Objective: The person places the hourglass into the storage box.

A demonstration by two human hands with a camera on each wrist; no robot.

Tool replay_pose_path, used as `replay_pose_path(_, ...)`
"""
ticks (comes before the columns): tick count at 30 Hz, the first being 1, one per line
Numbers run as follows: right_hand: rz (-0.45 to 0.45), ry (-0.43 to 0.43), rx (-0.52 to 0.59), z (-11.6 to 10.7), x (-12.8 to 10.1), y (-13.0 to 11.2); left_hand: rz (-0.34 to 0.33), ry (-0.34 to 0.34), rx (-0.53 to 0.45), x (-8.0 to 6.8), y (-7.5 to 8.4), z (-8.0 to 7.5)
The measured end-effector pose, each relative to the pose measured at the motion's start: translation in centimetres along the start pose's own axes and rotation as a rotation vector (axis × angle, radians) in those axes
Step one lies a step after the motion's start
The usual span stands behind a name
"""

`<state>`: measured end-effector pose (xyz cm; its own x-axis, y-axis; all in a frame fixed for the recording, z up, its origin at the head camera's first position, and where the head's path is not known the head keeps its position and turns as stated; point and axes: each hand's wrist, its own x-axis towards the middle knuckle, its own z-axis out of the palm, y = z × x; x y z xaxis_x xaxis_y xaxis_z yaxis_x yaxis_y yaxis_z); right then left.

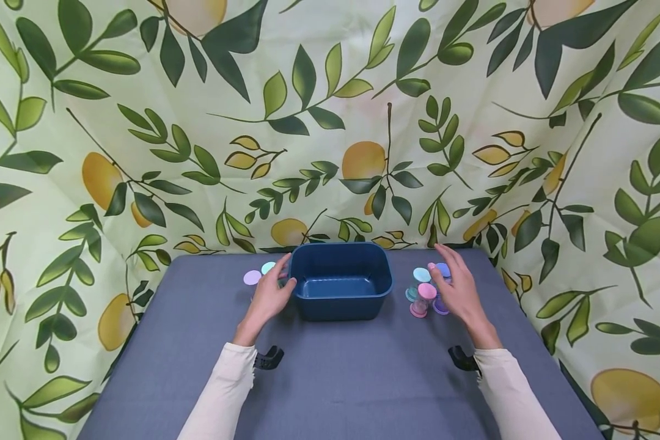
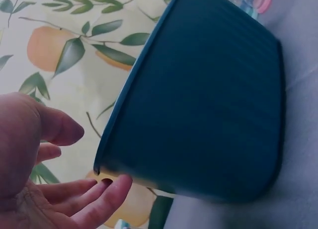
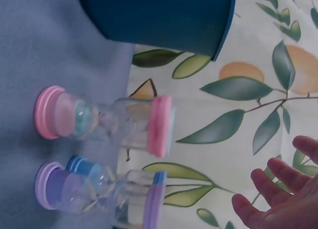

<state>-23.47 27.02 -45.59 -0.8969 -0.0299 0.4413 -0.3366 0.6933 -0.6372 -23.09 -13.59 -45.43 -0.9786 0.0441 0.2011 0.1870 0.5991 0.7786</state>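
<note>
Head view: blue bin (image 1: 341,287) sat near tabletop's far edge, empty — no hourglass timers (image 1: 426,293) inside yet. Your left hand (image 1: 269,296) touched bin's left rim, fingers relaxed; right hand (image 1: 459,290) hovered spread beside timers — gripping nothing.

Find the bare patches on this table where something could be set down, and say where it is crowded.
Free: the wide front strip of the table between the two sleeves, and the inside of the blue bin. Crowded: right of the bin, where hourglass timers cluster by the right hand; left of it, two more timers sit beside the left hand.
</note>
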Motion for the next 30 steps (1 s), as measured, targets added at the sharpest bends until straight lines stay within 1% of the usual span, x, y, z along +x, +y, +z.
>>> replay_pose_path(4,0.026,0.020,-0.001,-0.4,-0.4,1.0,-0.058,-0.004,-0.058,0.3,-0.3,0.3)
replay_pose_path(9,0.059,0.035,0.000,-0.8,-0.9,2.0,-0.162,-0.008,-0.197,0.7,-0.5,0.8)
replay_pose_path(11,0.068,0.041,0.000,-1.0,-1.1,2.4,-0.194,-0.010,-0.251,0.9,-0.7,0.9)
replay_pose_path(17,0.123,0.030,-0.003,-1.3,-1.4,3.1,-0.235,-0.016,-0.360,1.1,-1.1,0.9)
replay_pose_path(23,0.171,0.014,0.003,-1.3,-1.7,3.6,-0.314,-0.024,-0.443,1.0,-1.4,0.6)
replay_pose_path(30,0.254,-0.026,0.020,-1.2,-2.2,4.6,-0.324,-0.042,-0.482,1.3,-1.7,0.6)
